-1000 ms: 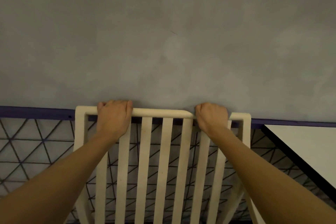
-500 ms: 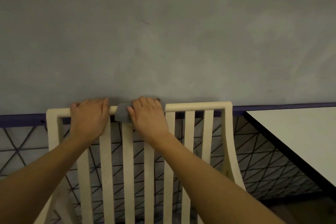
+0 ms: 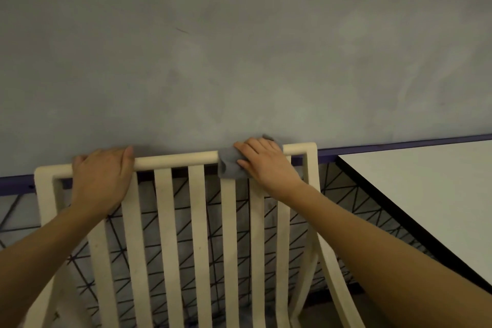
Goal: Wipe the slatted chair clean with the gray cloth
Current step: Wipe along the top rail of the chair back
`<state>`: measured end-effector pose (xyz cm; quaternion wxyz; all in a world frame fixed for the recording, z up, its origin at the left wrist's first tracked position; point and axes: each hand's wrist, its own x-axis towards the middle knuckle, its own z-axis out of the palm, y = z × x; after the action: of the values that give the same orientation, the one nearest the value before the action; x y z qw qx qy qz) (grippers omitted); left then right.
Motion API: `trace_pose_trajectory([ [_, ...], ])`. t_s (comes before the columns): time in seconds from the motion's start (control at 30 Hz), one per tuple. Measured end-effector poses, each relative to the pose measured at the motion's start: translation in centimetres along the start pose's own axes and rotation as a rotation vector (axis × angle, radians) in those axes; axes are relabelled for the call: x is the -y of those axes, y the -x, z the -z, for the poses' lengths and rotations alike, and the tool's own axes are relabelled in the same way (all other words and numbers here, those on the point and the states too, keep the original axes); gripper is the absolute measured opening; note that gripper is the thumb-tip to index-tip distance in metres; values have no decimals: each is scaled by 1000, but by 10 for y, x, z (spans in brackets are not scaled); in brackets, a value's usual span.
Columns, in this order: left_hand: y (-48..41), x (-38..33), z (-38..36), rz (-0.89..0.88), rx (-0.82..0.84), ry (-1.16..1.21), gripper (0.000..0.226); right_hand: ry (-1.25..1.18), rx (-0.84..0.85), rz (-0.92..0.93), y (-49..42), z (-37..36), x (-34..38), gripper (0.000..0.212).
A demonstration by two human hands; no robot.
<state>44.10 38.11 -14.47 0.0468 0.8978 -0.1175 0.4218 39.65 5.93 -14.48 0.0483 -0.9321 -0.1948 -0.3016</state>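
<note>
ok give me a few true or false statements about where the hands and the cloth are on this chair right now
1. The right hand holds the gray cloth against the top rail of the slatted chair. True.
2. The left hand holds a second cloth. False: it grips the bare rail near the left corner.
3. The cloth sits at the rail's left end. False: it is right of the middle.
4. A white table stands to the chair's right. True.

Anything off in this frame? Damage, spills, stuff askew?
Nothing serious. The slatted chair looks intact; left hand grips its top rail, right hand holds the gray cloth on it. Only oddities: a short dark scratch on the wall, faint specks on the slats.
</note>
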Motion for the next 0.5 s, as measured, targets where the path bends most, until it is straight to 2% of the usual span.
trace_pose_trajectory([
  [0.23,0,-1,2,-43,-2,-52,32,-18,60,-108,29,25,-43,53],
  [0.43,-1,0,3,-29,43,-100,21,-22,-28,-208,55,30,-73,37],
  [0.5,-1,-1,3,-58,55,-127,9,-50,-71,-280,62,29,-75,37],
])
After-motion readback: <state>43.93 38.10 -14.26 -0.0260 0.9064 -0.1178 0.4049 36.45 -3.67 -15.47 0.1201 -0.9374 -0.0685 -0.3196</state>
